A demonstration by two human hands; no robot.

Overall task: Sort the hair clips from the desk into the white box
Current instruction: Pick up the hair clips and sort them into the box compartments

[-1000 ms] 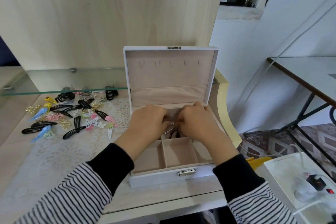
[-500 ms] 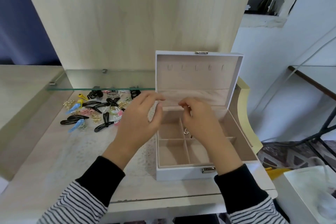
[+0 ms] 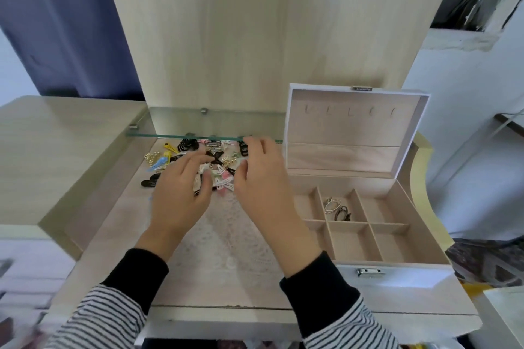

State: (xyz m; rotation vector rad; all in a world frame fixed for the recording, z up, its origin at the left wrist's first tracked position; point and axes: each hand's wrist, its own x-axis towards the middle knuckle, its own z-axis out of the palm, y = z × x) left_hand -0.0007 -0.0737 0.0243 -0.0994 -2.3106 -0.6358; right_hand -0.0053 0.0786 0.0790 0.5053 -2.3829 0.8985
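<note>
A pile of hair clips (image 3: 195, 163) in black, blue, yellow, pink and gold lies on the desk under the glass shelf. My left hand (image 3: 181, 195) hovers over the pile with its fingers spread, and part of the pile is hidden beneath it. My right hand (image 3: 263, 181) is over the pile's right edge, fingers loosely bent, holding nothing that I can see. The white box (image 3: 397, 275) stands open to the right, its lid upright. Two clips (image 3: 337, 208), one silver and one dark, lie in a back compartment.
A glass shelf (image 3: 204, 133) juts out low over the clips at the back. A lace mat (image 3: 226, 241) covers the desk in front of the pile. A tall wooden panel (image 3: 255, 37) rises behind. The desk's front edge is near my sleeves.
Both hands left the box and moved left to the pile of clips. The clips they handled stay in the box compartment. The view swung left.
</note>
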